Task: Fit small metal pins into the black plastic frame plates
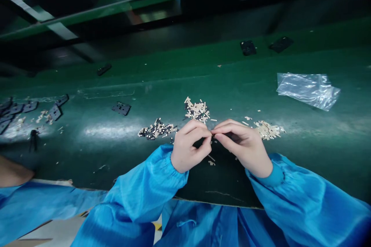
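My left hand (pixel 193 146) and my right hand (pixel 245 144) meet fingertip to fingertip over the green table. Both are closed in a pinch on something small that their fingers mostly hide. Just beyond my left hand lies a pile of small pale and black pieces (pixel 197 109). A second mixed pile (pixel 156 129) spreads to the left of that hand. Beside my right hand, on its far right side, is a heap of pale pieces (pixel 269 130). A few loose pale pieces (pixel 211 163) lie on the table below the fingertips.
Clear plastic bags (pixel 307 88) lie at the right on the green table (pixel 174 81). Black plates (pixel 247 48) rest at the back right, another (pixel 121 108) at the left, and several at the far left. A co-worker's arm in a blue sleeve (pixel 52 200) reaches in at the lower left.
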Demonstrator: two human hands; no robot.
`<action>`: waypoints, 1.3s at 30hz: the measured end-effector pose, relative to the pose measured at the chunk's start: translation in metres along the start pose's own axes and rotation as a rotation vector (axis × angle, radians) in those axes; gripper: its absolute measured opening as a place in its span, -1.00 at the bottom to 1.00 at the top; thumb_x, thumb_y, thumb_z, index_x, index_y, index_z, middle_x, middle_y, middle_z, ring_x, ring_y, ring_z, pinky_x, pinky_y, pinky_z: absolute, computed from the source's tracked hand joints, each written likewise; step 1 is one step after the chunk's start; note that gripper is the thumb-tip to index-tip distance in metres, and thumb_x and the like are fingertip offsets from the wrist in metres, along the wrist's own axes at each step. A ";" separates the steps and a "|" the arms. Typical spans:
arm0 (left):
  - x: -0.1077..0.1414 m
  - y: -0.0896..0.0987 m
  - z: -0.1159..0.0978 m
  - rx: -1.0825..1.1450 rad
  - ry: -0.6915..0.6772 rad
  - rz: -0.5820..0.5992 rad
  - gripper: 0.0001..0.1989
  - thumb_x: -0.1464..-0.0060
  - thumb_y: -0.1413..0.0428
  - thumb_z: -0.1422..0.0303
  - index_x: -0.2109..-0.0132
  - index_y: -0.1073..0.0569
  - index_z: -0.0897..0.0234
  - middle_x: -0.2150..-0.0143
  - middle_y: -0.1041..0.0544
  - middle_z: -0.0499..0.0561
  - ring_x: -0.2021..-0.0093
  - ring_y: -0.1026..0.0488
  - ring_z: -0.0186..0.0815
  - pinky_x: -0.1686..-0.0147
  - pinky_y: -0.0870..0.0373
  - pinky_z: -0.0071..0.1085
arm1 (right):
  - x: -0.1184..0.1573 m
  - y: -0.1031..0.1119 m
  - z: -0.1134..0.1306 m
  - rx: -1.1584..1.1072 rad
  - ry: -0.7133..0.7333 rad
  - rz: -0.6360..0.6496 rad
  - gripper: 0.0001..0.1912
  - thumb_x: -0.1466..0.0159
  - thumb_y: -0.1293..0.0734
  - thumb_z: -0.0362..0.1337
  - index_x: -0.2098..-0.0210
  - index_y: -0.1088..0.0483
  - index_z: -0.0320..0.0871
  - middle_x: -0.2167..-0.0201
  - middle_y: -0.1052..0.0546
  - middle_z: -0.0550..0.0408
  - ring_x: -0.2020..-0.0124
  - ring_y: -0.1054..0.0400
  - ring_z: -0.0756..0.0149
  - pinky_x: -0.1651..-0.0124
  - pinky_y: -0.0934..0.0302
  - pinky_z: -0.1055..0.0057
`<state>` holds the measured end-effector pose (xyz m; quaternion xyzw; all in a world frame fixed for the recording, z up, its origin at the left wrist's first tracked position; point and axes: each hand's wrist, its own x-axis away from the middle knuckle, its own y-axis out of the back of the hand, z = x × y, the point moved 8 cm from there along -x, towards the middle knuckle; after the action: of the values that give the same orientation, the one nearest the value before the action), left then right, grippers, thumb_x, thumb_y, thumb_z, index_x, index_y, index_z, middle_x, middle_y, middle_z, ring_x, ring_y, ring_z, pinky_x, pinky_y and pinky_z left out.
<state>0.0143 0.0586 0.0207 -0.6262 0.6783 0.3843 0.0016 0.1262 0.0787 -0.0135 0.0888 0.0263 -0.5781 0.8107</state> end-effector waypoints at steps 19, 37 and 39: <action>0.013 0.011 -0.042 -0.648 -0.749 0.014 -0.81 0.08 -0.11 0.63 0.41 -0.44 0.23 0.41 -0.50 -0.06 0.39 -0.40 -0.37 0.42 -0.29 -0.36 | 0.000 0.002 0.013 0.089 0.028 0.079 -0.82 -0.20 -0.20 -0.46 0.43 -0.39 -0.15 0.42 -0.42 0.10 0.35 -0.32 0.36 0.29 -0.20 0.40; 0.005 0.049 0.026 -0.771 -0.349 0.022 -0.86 -0.04 -0.07 0.42 0.19 -0.38 0.26 0.28 -0.51 0.03 0.23 -0.42 -0.31 0.21 -0.30 -0.32 | -0.007 0.005 -0.018 0.115 -0.135 0.061 -0.82 -0.17 -0.26 -0.20 0.52 -0.28 -0.13 0.50 -0.35 0.12 0.53 -0.23 0.40 0.52 -0.15 0.49; 0.009 0.105 0.085 -0.900 0.073 -0.090 -0.73 -0.02 -0.08 0.34 0.10 -0.37 0.31 0.13 -0.45 0.17 0.06 -0.35 -0.15 0.09 -0.27 -0.19 | -0.009 0.007 -0.017 0.140 -0.082 0.049 -0.82 -0.17 -0.27 -0.19 0.52 -0.29 -0.12 0.49 -0.37 0.11 0.53 -0.24 0.39 0.53 -0.15 0.48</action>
<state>-0.1179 0.0871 0.0109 -0.6067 0.4152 0.6181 -0.2782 0.1306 0.0922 -0.0277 0.1224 -0.0497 -0.5615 0.8169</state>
